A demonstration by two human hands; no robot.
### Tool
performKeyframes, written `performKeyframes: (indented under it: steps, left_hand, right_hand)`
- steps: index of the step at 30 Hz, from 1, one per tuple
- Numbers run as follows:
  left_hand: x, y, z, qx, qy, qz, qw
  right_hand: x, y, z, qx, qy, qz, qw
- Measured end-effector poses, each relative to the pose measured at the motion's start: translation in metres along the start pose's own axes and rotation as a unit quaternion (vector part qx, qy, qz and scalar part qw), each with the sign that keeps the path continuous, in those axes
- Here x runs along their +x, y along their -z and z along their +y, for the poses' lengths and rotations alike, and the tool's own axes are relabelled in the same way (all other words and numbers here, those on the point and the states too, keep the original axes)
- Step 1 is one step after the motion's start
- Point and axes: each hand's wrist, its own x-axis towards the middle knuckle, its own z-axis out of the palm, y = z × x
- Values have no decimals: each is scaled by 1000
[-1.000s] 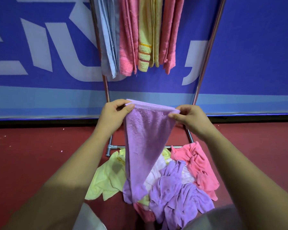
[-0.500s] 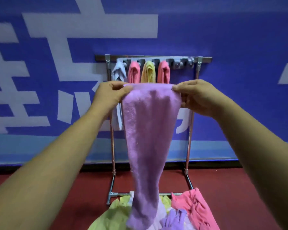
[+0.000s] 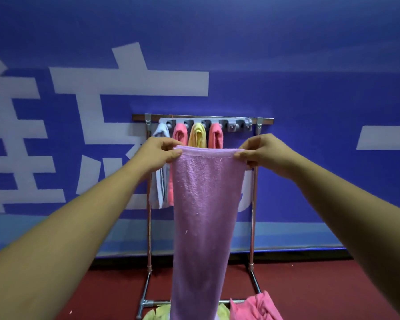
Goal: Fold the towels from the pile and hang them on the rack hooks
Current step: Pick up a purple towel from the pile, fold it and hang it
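Observation:
A folded purple towel (image 3: 204, 215) hangs long in front of me. My left hand (image 3: 158, 153) pinches its top left corner and my right hand (image 3: 261, 151) pinches its top right corner, both raised just below the hooks. Behind it stands the metal rack (image 3: 253, 204) with a grey hook bar (image 3: 237, 124). A light blue towel (image 3: 161, 132), a pink towel (image 3: 179, 135), a yellow towel (image 3: 197, 135) and another pink towel (image 3: 215, 135) hang on the left hooks. The right hooks are bare. The pile on the floor shows a pink towel (image 3: 256, 307) and yellow-green cloth (image 3: 156, 314).
A blue wall banner (image 3: 310, 88) with large white characters stands right behind the rack. The floor (image 3: 310, 285) is dark red. The rack's base bar (image 3: 148, 303) runs across the floor in front of the pile.
Both hands have lifted the purple towel from over the pile up to hook height. My view has tilted up, so the pile has dropped to the bottom edge.

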Motion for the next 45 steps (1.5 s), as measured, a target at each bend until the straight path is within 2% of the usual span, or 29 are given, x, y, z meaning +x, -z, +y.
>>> performKeyframes:
  steps: [2, 7, 10, 13, 17, 22, 26, 29, 32, 34, 39, 42, 45]
  left_hand:
    - [1, 1, 1, 13, 3, -9, 1000]
    - [-2, 3, 7, 128, -29, -64, 989]
    - [-5, 9, 13, 158, -49, -94, 982]
    - [-9, 16, 22, 127, -63, -128, 982]
    - [-11, 18, 30, 56, -40, -195, 978]
    - [-17, 10, 40, -43, 7, -337, 941]
    - [-20, 6, 50, -5, -15, -360, 933]
    - [-23, 4, 51, 50, -23, -392, 919]
    - [-25, -1, 51, 161, -74, -352, 919]
    - [-25, -5, 52, 187, -107, -306, 927]
    - [-25, -10, 57, 173, -210, -230, 934]
    - [-27, -12, 65, 144, -237, -255, 926]
    - [-31, -17, 70, 179, -210, -292, 916]
  right_hand:
    - [2, 5, 1, 11, -4, -6, 1000]
    - [5, 5, 3, -24, -11, -2, 1000]
    - [6, 10, 5, 31, -21, -6, 999]
    - [6, 16, 8, 95, -38, -36, 994]
    - [8, 21, 10, 133, -49, -76, 987]
    - [9, 14, 11, 125, -33, -66, 989]
    - [12, 13, 15, 98, -34, -15, 995]
    - [14, 12, 19, 29, -38, 10, 999]
    - [17, 9, 23, -7, -48, 30, 998]
    - [20, 4, 25, -4, -56, 32, 998]
    - [25, -8, 25, 164, -95, 6, 982]
    - [27, -12, 20, 229, -109, -28, 967]
    - [28, -14, 15, 195, -98, -33, 975]
